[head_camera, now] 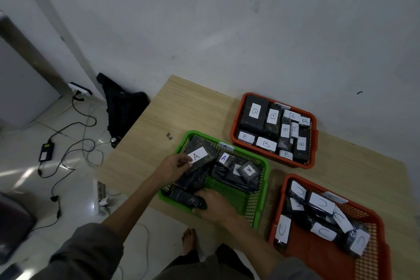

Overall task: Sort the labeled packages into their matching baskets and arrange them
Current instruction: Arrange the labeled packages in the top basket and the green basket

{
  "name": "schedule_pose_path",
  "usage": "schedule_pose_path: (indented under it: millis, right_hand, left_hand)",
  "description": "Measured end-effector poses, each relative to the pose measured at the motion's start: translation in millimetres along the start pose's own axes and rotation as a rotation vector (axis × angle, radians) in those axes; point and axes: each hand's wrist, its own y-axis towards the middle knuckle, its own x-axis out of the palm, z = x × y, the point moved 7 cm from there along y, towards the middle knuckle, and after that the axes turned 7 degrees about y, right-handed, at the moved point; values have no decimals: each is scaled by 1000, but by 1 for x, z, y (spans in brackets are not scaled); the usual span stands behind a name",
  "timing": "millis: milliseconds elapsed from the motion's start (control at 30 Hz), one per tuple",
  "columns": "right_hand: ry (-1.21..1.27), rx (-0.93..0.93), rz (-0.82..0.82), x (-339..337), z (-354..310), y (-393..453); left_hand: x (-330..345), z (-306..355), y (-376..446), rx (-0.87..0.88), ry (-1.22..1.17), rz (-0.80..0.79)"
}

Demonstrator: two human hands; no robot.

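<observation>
The left hand (175,166) pinches an A package (200,158) at the green basket's (264,179) 10 o'clock; the right hand (214,207) grips a dark package (184,196) at 7. B packages (254,113) fill the far orange basket (234,134), C packages (321,203) the near one (368,263).

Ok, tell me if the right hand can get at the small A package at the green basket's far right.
Probably yes. The right hand grips a black package at the near rim; the small A package lies uncovered on top, with bare green basket floor between them.

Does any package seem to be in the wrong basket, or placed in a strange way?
No mismatched label shows. In the green basket the A packages lie jumbled and overlapping, one label upside down; its near right part is bare.
</observation>
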Motion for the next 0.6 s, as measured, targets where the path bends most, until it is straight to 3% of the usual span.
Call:
schedule_pose_path:
  millis: [200, 433, 600]
  right_hand:
    - [108, 14, 204, -52, 6, -9]
    - [620, 185, 597, -105, 38, -25]
    - [788, 254, 666, -113, 55, -27]
  left_hand:
    - [20, 19, -5, 118, 2, -132]
    - [50, 42, -7, 83, -141, -387]
    - [59, 54, -3, 57, -303, -416]
